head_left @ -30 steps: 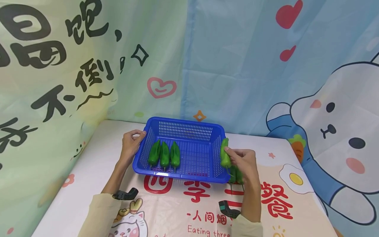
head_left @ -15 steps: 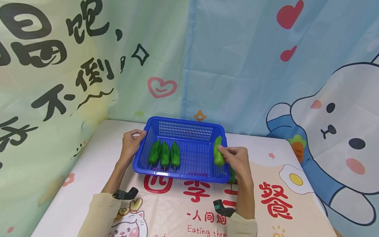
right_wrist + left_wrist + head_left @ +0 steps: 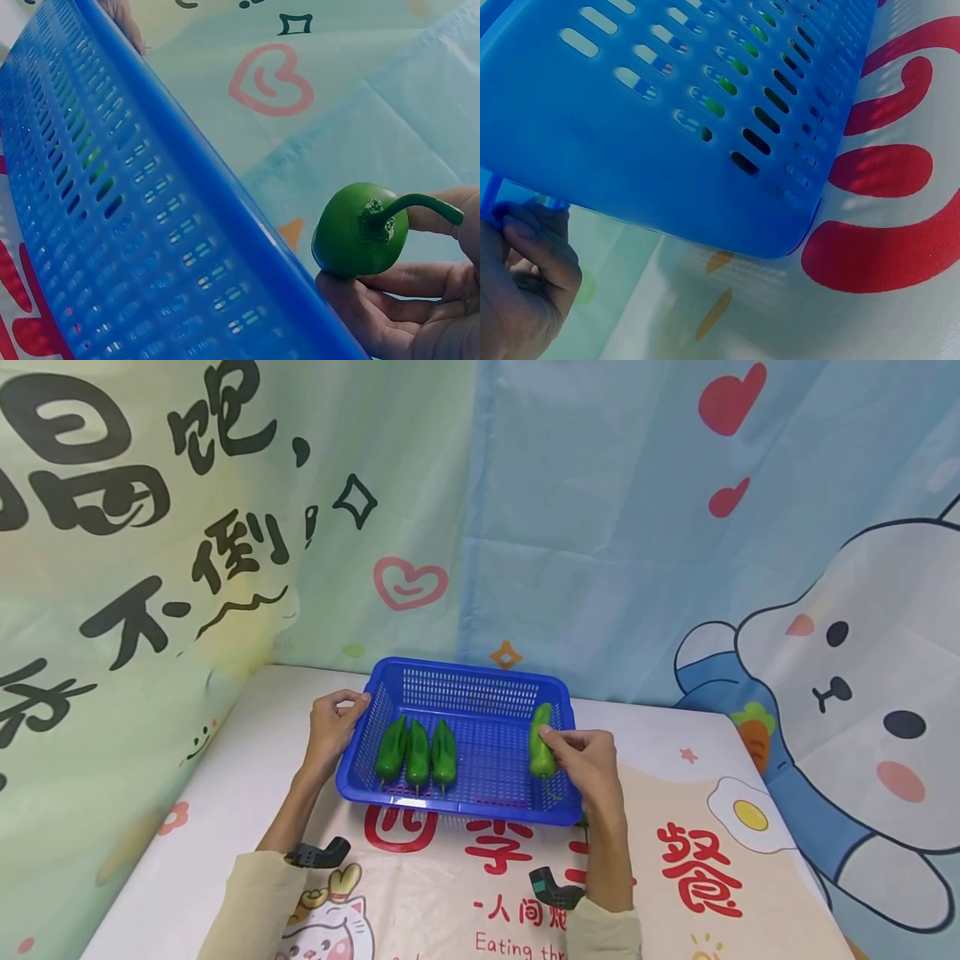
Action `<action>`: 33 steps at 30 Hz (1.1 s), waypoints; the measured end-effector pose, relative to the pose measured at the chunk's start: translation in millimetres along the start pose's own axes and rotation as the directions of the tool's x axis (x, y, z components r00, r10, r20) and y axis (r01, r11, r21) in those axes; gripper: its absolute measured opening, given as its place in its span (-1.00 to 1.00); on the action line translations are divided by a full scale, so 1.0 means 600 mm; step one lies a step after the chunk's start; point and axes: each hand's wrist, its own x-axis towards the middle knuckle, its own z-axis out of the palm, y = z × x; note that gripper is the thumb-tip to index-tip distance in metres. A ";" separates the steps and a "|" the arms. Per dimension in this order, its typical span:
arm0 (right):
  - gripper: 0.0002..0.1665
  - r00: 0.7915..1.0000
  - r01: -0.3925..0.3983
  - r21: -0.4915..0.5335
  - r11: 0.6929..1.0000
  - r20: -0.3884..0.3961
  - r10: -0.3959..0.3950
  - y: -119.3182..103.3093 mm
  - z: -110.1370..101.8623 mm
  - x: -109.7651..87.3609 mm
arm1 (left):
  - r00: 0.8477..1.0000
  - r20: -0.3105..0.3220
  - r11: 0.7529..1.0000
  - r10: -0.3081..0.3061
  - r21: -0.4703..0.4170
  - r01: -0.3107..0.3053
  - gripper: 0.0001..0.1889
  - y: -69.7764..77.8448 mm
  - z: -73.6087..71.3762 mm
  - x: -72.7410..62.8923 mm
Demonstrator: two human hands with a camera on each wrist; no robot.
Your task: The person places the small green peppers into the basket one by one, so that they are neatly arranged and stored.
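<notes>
A blue plastic basket (image 3: 480, 814) with slotted walls stands on the table, and three dark green peppers (image 3: 417, 753) lie side by side in its left half. At the basket's left rim my left hand (image 3: 332, 724) grips the edge; the left wrist view shows its fingers (image 3: 544, 251) curled at the rim. My right hand (image 3: 588, 764) pinches a lighter green pepper (image 3: 542, 743) over the basket's right part, its stem toward me. In the right wrist view that pepper (image 3: 360, 232) shows stem end first, above the rim.
Another green pepper (image 3: 583, 820), mostly hidden by the basket and my right forearm, lies just outside the basket's near right corner. A printed cloth (image 3: 697, 868) covers the table. Behind it hangs a printed curtain (image 3: 570, 527).
My right hand has carried the lighter pepper leftward from the basket's right rim to over its inside. The left hand and the basket have stayed in place.
</notes>
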 end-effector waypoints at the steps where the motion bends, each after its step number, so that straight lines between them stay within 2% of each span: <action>1: -0.36 1.000 0.004 0.001 1.000 0.003 -0.004 -0.001 0.002 0.000 | 1.000 0.003 1.000 0.002 -0.001 -0.002 -0.61 0.000 0.000 0.000; 15: -0.44 0.999 0.027 0.021 0.999 0.018 -0.028 0.000 0.029 0.003 | 1.000 0.016 1.000 0.002 -0.001 -0.002 -0.58 -0.003 -0.002 0.000; 23: -0.45 1.000 0.012 -0.003 1.000 0.028 -0.012 0.003 0.042 0.009 | 1.000 0.014 1.000 0.003 -0.003 -0.003 -0.59 -0.003 -0.002 0.000; 33: -0.51 0.997 0.046 -0.007 0.999 0.056 -0.046 0.006 0.060 0.018 | 1.000 0.017 1.000 -0.001 -0.018 0.001 -0.58 -0.001 -0.002 -0.001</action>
